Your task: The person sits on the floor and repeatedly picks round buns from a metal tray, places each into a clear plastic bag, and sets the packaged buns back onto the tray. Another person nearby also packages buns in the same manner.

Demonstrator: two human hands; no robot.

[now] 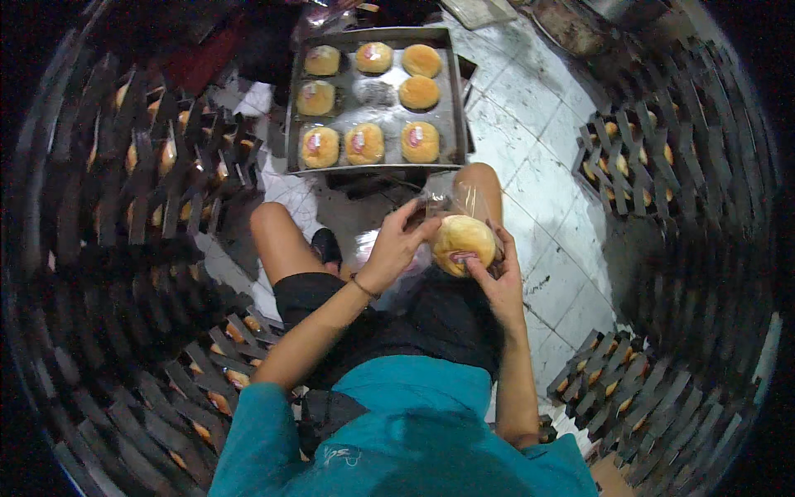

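Observation:
A round golden bun (464, 242) in a clear plastic bag (469, 202) is held over my lap. My right hand (502, 273) grips it from the right, thumb pressed on the pink printed patch. My left hand (403, 240) pinches the bag at the bun's left side. Beyond my knees stands a metal tray (374, 171) with several buns in rows. Some, like the near-left bun (320, 147), show a shiny wrapper with a pink mark; the far-right bun (421, 60) looks bare. One spot in the middle row holds no bun.
Stacked dark trays of buns rise at the left (166, 166) and right (633, 157), with more stacks (613, 381) nearer me. Clear plastic bags (377, 248) lie by my left thigh. The floor (530, 157) is white tile with dark stains.

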